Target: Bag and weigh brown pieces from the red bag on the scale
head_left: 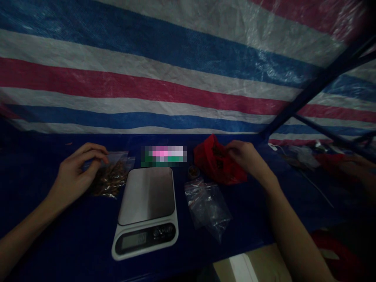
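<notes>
My left hand [79,172] is at the upper left corner of a clear zip-lock bag [113,176] that lies on the table with small brown dried pieces inside. Thumb and fingers close together on the bag's edge. On the other side, my right hand [246,156] pinches the rim of a red plastic bag [232,174], whose mouth gapes and shows dark brownish contents; the fingertips are partly hidden by the rim. Between the hands stands a white kitchen scale [148,196] with a bare metal plate and a dim, unreadable display.
Clear zip-lock bags [210,207] lie right of the scale, below a small round container [193,172]. A blurred-out packet [163,155] is behind the scale. Striped tarpaulin [176,86] hangs behind the blue table. Another person's hand [357,166] shows at far right; a cardboard box [264,264] is below.
</notes>
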Demonstrator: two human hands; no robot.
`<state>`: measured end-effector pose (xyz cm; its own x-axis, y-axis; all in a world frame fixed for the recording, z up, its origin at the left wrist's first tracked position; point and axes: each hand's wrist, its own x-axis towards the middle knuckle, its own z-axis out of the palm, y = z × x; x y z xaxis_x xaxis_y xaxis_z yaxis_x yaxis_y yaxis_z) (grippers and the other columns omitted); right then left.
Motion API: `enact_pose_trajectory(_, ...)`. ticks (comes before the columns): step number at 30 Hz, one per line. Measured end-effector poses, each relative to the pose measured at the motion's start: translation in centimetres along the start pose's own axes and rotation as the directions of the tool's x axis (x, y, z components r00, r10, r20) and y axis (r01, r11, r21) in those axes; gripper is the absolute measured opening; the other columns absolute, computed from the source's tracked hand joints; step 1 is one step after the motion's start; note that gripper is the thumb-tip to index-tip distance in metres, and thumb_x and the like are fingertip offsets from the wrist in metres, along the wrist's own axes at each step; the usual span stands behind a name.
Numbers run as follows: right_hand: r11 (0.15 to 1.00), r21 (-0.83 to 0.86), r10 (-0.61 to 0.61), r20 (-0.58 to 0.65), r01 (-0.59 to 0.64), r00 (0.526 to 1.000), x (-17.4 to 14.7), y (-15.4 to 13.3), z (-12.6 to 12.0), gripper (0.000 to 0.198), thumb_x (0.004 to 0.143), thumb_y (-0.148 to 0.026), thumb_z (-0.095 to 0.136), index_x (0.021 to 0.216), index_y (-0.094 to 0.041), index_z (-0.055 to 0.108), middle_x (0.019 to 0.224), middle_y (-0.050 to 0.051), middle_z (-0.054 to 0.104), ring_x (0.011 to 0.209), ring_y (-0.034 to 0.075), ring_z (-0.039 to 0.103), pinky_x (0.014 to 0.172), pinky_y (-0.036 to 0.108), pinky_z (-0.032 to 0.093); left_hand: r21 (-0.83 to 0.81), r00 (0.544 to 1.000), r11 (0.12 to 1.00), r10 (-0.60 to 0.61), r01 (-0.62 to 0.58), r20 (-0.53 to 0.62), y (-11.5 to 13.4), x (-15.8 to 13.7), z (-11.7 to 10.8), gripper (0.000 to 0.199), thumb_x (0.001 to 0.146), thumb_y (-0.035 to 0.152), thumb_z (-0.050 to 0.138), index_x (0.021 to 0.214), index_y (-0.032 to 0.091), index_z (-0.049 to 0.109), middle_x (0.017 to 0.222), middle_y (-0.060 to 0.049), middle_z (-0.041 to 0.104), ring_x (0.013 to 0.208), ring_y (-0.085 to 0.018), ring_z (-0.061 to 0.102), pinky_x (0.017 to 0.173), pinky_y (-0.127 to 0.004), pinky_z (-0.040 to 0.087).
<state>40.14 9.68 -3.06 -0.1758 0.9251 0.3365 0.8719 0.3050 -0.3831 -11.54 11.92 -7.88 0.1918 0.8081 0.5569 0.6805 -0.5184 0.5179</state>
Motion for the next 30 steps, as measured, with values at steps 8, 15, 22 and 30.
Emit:
enact_pose_trajectory(8,0.985,-0.145,-0.064,0.188,0.092,0.980,-0.2,0.1,3.4,0.042,0.093,-0.004,0.049,0.124,-0.017,0.074,0.130,0.015,0.071,0.119,0.027,0.068,0.108,0.042,0.052,-0.028,1.000,1.000,0.000,0.000,0.009,-0.3,0.0,-0.3,0.018,0.092,0.024,0.054,0.079,0.026,0.067,0.105,-0.001,0.066,0.103,-0.024,0.066,0.099,-0.043,0.049)
enact_pose_trajectory(15,0.913,-0.408,0.051,0.083,-0.013,0.995,0.7,0.3,6.2,0.044,0.091,0.002,0.043,0.121,-0.013,0.072,0.118,0.019,0.071,0.110,0.029,0.067,0.097,0.039,0.055,-0.025,0.999,0.999,0.029,-0.029,0.017,0.1,0.0,-0.4,0.021,0.092,0.022,0.052,0.078,0.025,0.067,0.104,-0.002,0.066,0.102,-0.023,0.066,0.097,-0.041,0.048)
enact_pose_trajectory(22,0.948,-0.306,-0.054,0.110,0.086,0.992,2.0,-0.2,7.0,0.029,0.097,-0.007,0.046,0.109,-0.013,0.072,0.121,0.018,0.071,0.111,0.029,0.066,0.103,0.041,0.053,-0.057,1.000,0.998,0.012,-0.012,0.004,0.8,0.1,-0.7,0.020,0.091,0.019,0.054,0.077,0.024,0.067,0.103,-0.002,0.066,0.101,-0.022,0.066,0.096,-0.040,0.049)
enact_pose_trajectory(30,0.970,-0.184,-0.137,0.138,0.161,0.981,2.2,0.5,7.6,0.039,0.094,-0.002,0.041,0.120,-0.013,0.068,0.127,0.018,0.067,0.119,0.029,0.063,0.107,0.045,0.052,-0.078,1.000,0.997,0.029,-0.028,0.004,1.3,0.1,-0.8,0.021,0.092,0.018,0.053,0.078,0.023,0.067,0.104,-0.003,0.066,0.101,-0.021,0.066,0.095,-0.037,0.049)
